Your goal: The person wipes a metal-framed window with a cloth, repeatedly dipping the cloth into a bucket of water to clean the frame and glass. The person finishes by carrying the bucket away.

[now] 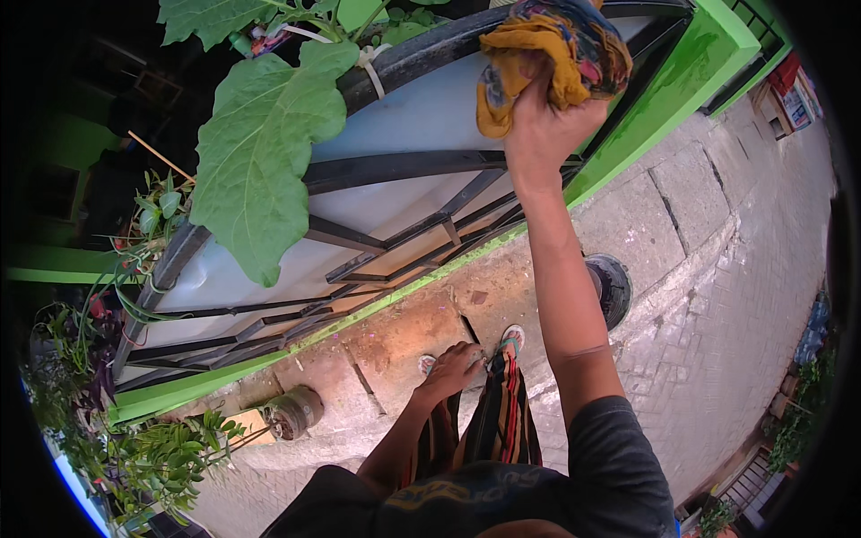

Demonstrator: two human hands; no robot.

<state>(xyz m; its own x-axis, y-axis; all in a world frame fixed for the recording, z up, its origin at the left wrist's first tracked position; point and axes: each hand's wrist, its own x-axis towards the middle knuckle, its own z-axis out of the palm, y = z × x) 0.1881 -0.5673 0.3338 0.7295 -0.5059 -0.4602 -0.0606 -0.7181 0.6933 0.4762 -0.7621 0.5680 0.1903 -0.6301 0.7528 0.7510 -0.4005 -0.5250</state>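
My right hand (553,138), with its arm stretched far forward, grips a bunched yellow and dark patterned cloth (555,57). The cloth lies over the black metal top rail (430,54) of a fence, near its right end by a green post (662,107). Pale sheet panels (403,128) back the rail and the black bars (403,165) below it. Low in front of my body hangs my left hand (454,370), loosely curled and holding nothing, above my striped trousers (501,417).
A broad green leaf (272,155) overhangs the fence, left of the cloth. On the paving (646,202) stand a dark round pot (612,289) by my right arm and a weathered pot (294,410) at lower left. Leafy plants (161,464) crowd the left side.
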